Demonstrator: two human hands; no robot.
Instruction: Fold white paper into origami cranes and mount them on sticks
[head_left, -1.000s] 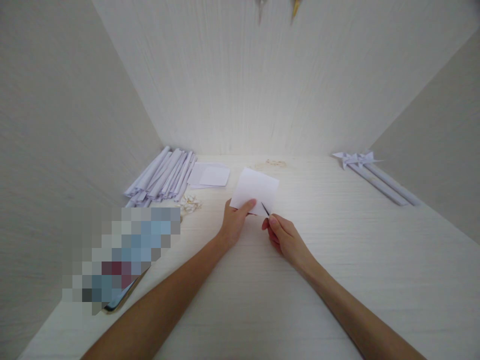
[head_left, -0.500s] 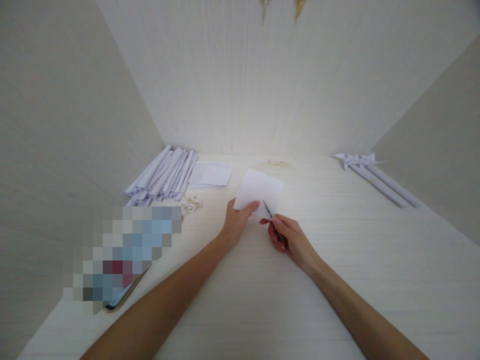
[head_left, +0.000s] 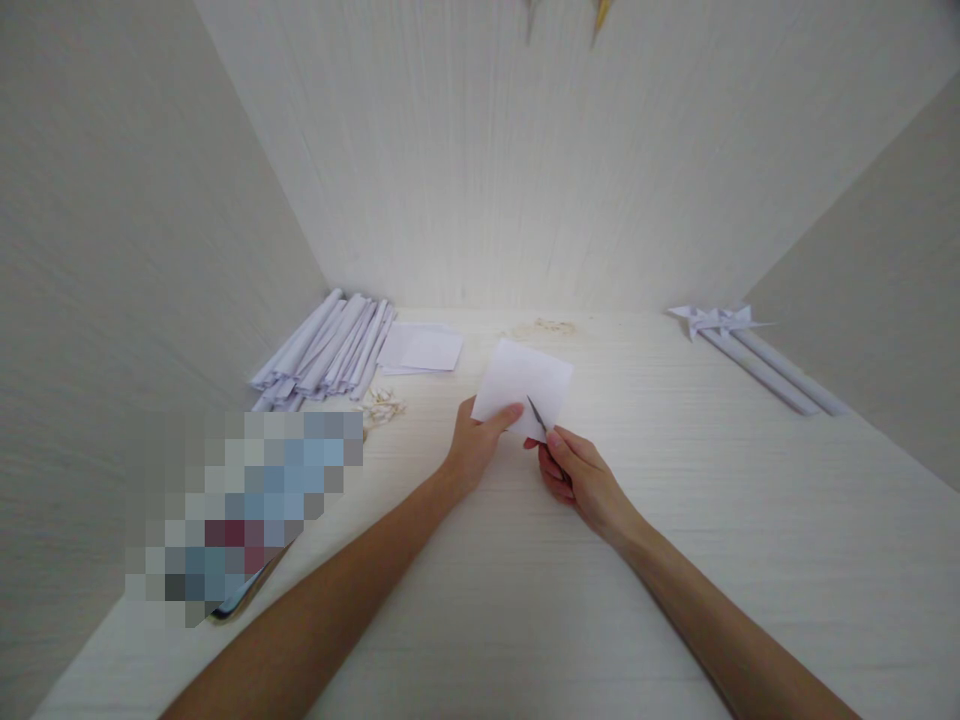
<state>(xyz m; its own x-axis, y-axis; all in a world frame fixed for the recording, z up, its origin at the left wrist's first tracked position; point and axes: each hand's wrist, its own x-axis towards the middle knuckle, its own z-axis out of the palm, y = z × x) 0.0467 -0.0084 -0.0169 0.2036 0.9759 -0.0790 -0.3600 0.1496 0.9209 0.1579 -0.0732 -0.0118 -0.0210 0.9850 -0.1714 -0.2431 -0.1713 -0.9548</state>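
Observation:
My left hand (head_left: 478, 437) pinches a square sheet of white paper (head_left: 517, 375) at its lower left, thumb on top and fingers underneath. In my right hand (head_left: 574, 468) is a pair of small dark scissors (head_left: 538, 413). One pointed blade lies over the lower right part of the paper and points up and left towards my left thumb. The handles are mostly hidden in my fingers, and any second blade under the sheet is out of sight.
Rolled white paper sticks (head_left: 337, 345) are piled at the back left, beside flat paper squares (head_left: 431, 350). Small pale bits (head_left: 384, 405) lie before them. A blurred-out phone-like device (head_left: 247, 590) leans at left. Paper pinwheels (head_left: 716, 320) on sticks lie back right. Walls surround the table (head_left: 480, 620).
The paper and both hands have shifted slightly to the right. The scissor blade still lies over the sheet, and both grips look the same.

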